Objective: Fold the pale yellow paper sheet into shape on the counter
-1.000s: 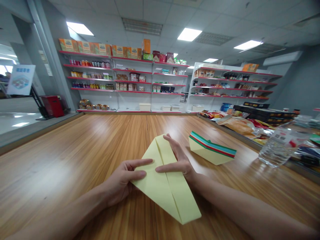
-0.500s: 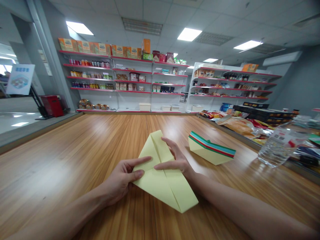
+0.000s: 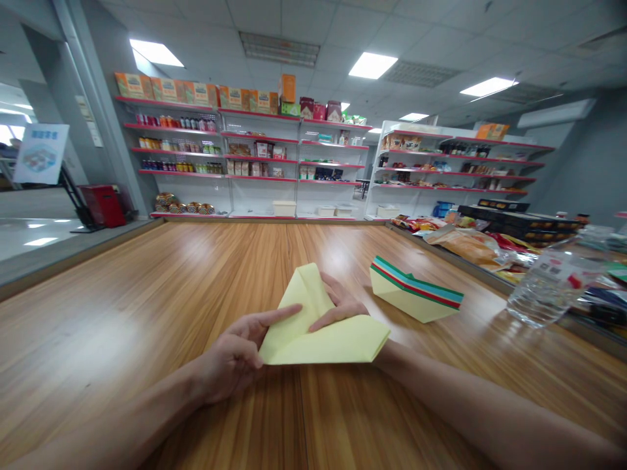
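A pale yellow sheet of folded paper is held between both hands above the wooden table. My left hand grips its left corner, with the index finger lying along the paper's face. On the right side, my right hand holds the paper, its thumb pressed on the inner crease and the other fingers behind, partly hidden. The near part of the sheet is bent up toward the middle. A finished-looking paper boat with green, blue, white and red stripes stands to the right, touched by neither hand.
A clear plastic bottle stands on the right of the table. Beyond it lie snack packets and dark boxes along the right side. Stocked shelves stand behind the table's far edge.
The near half of the yellow paper has been folded upward, so its lower point no longer hangs toward me. Both hands stay on the paper; the boat has not moved.
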Motion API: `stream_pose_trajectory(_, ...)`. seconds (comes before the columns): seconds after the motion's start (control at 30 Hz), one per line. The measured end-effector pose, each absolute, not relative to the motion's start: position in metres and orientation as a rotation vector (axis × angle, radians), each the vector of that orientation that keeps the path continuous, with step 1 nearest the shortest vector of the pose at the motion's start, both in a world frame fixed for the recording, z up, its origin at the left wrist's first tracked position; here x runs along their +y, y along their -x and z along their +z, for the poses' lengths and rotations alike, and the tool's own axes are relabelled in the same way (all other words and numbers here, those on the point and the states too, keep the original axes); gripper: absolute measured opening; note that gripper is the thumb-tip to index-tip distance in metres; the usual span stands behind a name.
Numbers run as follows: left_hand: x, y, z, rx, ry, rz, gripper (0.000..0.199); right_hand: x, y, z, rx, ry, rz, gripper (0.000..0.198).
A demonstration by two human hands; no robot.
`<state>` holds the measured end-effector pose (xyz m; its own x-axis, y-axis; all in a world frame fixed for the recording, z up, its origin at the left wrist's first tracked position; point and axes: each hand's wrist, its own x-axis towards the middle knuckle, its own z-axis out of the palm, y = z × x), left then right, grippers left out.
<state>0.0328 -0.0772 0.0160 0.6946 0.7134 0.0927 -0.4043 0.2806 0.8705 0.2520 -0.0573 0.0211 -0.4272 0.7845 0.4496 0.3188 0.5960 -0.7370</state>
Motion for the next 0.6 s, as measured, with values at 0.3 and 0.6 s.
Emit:
stream_pose_trajectory(0.3,-0.077,-0.036,0.011,0.787,-1.510,1.079,0.023,-0.055,-0.253,0.009,-1.792,0.688,0.787,0.030)
stream_pose_trajectory(0.6,-0.080,-0.042,0.005,0.854,-1.421,1.424,0.012,-0.069,-0.242,0.028,-1.702,0.621,0.771,0.025)
